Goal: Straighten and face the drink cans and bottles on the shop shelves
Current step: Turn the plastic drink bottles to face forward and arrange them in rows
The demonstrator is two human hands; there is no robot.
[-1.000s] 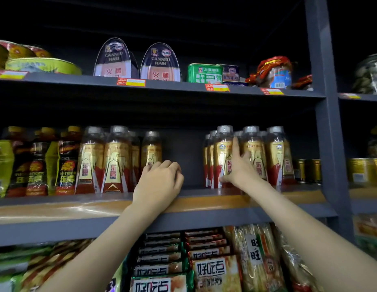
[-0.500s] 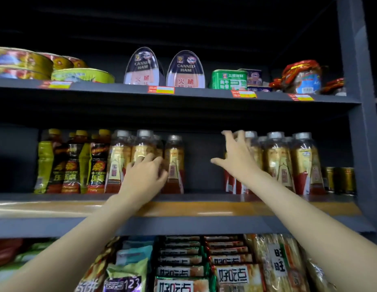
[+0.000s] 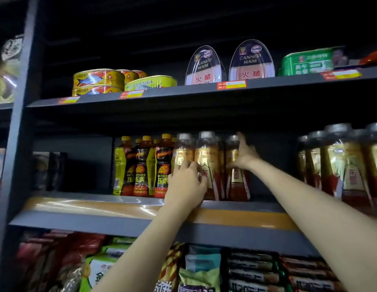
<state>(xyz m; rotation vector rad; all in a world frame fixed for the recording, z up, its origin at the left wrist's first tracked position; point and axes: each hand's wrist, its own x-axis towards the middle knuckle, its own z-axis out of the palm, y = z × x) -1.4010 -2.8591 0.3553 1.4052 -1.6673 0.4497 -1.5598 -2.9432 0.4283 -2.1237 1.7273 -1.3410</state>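
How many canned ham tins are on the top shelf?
2: left ham tin and right ham tin, upright side by side, between the fish cans and green tin. More may hide behind.

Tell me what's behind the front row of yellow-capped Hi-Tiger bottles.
Behind the Hi-Tiger bottles, more yellow caps peek between the front ones, so at least one further row stands there. The front bottles cover their bodies and labels, and the shelf depth beyond is too dark to see.

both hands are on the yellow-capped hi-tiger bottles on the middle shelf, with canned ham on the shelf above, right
Not quite. In the head view the left hand and right hand are on the grey-capped gold-label bottles, not the yellow-capped Hi-Tiger bottles, which stand untouched just to the left. These are on the middle shelf, with canned ham above.
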